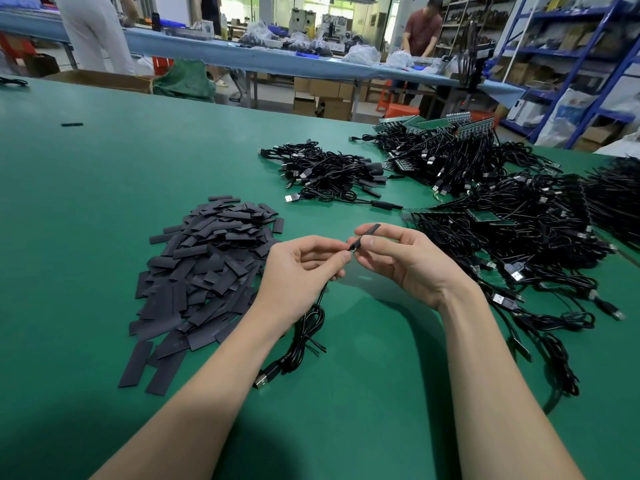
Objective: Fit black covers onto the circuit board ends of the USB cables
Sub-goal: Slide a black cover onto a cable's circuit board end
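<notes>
My left hand (304, 263) pinches the end of a black USB cable (304, 337) between thumb and fingertips; the cable hangs below the hand and its USB plug (265, 377) lies on the green table (104, 188). Just to the right, my right hand (401, 258) pinches a flat black cover (365, 233), which points up and to the right. The cover's lower end meets the cable end between the two hands. The circuit board itself is hidden by my fingers. A heap of black covers (207, 268) lies to the left of my left hand.
A pile of black cables (332, 171) lies beyond my hands. Large tangles of cables with green boards (512, 233) fill the right side. A lone black strip (72, 124) lies far left. Two people stand at a blue bench (242, 53) behind.
</notes>
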### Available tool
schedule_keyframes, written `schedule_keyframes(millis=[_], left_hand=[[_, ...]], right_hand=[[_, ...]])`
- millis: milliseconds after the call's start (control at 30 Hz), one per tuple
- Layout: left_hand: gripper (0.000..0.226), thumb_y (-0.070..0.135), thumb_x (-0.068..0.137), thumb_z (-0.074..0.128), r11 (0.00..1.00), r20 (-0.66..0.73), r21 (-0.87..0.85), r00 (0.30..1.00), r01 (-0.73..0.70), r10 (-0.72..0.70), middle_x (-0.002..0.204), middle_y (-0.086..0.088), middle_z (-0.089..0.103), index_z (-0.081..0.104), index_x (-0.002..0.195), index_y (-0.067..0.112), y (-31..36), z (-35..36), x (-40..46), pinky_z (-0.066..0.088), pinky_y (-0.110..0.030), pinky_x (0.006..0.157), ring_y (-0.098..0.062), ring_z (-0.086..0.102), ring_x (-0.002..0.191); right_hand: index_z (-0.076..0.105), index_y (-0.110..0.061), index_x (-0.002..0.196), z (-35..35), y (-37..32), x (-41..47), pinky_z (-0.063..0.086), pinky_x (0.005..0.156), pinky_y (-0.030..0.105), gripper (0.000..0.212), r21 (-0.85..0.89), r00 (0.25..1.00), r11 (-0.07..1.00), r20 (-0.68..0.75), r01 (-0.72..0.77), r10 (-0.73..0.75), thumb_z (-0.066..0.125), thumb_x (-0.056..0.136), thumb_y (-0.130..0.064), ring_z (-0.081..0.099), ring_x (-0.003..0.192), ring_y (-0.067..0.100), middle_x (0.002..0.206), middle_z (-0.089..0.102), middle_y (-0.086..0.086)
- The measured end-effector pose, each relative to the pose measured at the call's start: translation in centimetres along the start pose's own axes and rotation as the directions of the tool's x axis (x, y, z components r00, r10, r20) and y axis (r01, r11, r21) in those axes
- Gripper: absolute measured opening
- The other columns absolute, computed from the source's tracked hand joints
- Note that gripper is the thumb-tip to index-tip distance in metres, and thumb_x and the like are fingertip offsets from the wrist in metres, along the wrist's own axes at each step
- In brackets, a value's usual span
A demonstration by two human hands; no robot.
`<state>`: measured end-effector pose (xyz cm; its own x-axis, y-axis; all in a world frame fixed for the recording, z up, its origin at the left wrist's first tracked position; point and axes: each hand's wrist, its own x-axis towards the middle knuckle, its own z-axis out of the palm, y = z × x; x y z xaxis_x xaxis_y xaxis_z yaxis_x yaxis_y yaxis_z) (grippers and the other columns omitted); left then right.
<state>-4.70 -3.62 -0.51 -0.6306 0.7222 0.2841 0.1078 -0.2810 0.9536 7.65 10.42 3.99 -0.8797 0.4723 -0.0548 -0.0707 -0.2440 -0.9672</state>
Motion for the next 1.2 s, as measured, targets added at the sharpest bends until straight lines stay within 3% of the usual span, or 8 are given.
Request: schedule_keyframes(millis=[333,767,1200], left_hand=[[0.008,0.005,0.084,0.08,1.0,-0.043,0.006,0.999,-0.003,0.003,0.073,-0.005,0.076,0.078,0.091,0.006,0.12,0.07,0.09,0.054,-0.018,0.065,-0.012,0.069,0.062],[0.012,0.003,0.083,0.08,0.998,-0.063,0.063,0.997,-0.029,0.033,0.071,-0.004,0.076,0.078,0.086,0.015,0.38,0.22,-0.17,0.055,-0.018,0.065,-0.012,0.071,0.063],[0.011,0.004,0.084,0.08,0.999,-0.042,0.039,0.999,-0.029,0.031,0.074,-0.003,0.076,0.075,0.087,0.014,0.39,0.12,-0.28,0.054,-0.018,0.064,-0.013,0.071,0.064]], right_hand=[[0.082,-0.009,0.087,0.01,0.0,0.18,0.057,0.077,0.019,0.019,-0.045,0.999,0.999,-0.03,-0.022,0.021,0.08,0.069,-0.011,0.073,0.082,0.016,0.09,0.076,0.009],[0.082,-0.008,0.086,0.29,0.35,0.38,0.057,0.074,0.018,0.017,0.028,0.997,0.999,-0.066,0.033,-0.031,0.078,0.07,-0.008,0.074,0.081,0.016,0.09,0.077,0.01],[0.082,-0.012,0.085,0.56,0.64,0.39,0.057,0.072,0.017,0.014,-0.021,1.0,1.0,-0.024,-0.017,0.016,0.076,0.073,-0.008,0.074,0.077,0.014,0.088,0.076,0.008]])
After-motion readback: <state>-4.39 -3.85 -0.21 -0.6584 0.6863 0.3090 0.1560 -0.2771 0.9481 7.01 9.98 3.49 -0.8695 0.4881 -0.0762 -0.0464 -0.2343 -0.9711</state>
